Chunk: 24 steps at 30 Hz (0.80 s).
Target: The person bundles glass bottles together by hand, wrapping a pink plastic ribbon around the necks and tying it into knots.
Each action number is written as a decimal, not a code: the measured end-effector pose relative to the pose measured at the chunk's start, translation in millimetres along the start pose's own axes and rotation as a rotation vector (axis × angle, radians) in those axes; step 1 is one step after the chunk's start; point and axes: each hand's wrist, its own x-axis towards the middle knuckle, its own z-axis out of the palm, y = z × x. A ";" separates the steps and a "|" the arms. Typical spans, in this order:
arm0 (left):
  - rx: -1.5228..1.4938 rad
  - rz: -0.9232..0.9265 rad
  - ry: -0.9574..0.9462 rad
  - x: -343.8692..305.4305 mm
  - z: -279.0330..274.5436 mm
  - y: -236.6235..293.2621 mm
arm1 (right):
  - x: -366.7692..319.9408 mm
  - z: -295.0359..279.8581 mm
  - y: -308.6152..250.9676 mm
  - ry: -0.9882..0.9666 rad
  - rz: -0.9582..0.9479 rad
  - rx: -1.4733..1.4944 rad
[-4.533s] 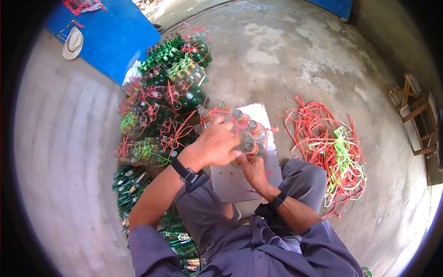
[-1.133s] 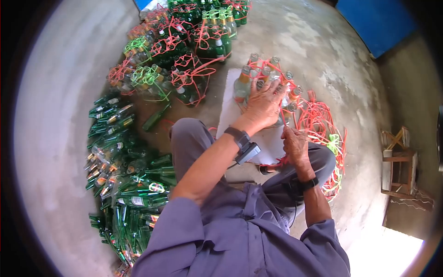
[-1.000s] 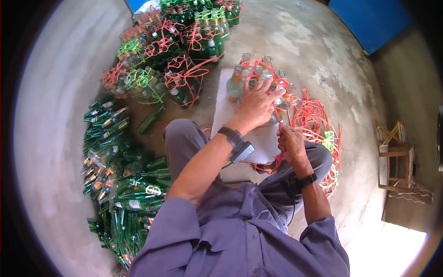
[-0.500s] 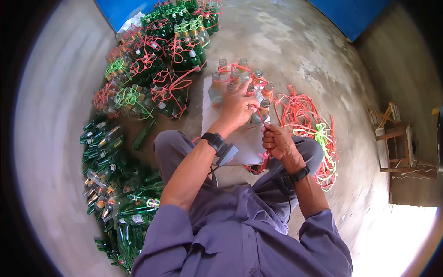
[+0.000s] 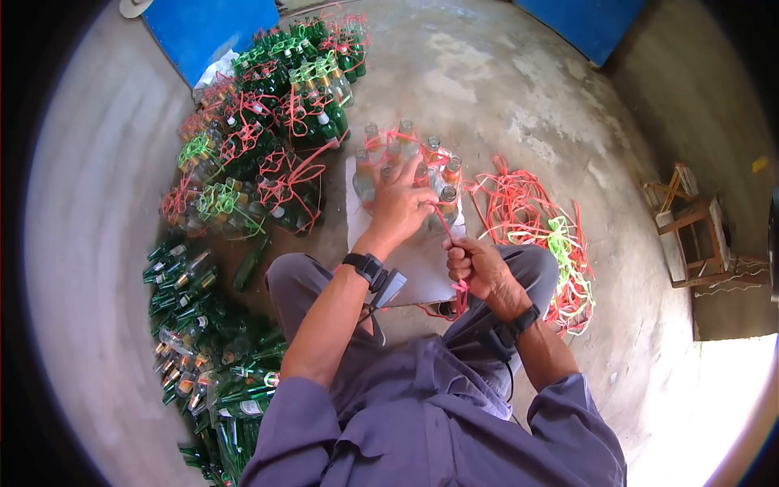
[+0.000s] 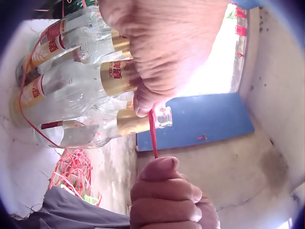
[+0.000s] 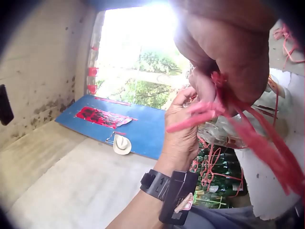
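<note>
A bundle of clear bottles [image 5: 403,158] with gold neck labels stands on a white board [image 5: 410,264], laced with red string [image 5: 445,226]. My left hand [image 5: 400,204] lies over the bottle tops, fingers curled down around the necks [image 6: 119,76]. One fingertip [image 6: 143,106] pins the string [image 6: 153,136] against a bottle neck. My right hand [image 5: 473,265] is a fist around the string's free end, held taut just below the bundle. In the left wrist view this fist [image 6: 167,195] sits under the left fingers. In the right wrist view string [image 7: 259,143] trails from my right hand [image 7: 231,57].
Tied bundles of green bottles [image 5: 268,138] stand to the left on the concrete floor. Loose green bottles [image 5: 195,308] lie by my left leg. A heap of red and green strings [image 5: 544,235] lies right of the board. A wooden stool [image 5: 690,235] stands far right, a blue panel [image 5: 213,28] behind.
My right hand has pulled the red string back toward my body, away from the bundle. My left hand stays on the bottle tops. The head view has shifted.
</note>
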 end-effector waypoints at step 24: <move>0.050 -0.057 0.066 -2.0 12.5 1.5 | -85.2 23.1 47.6 0.315 -0.311 -0.599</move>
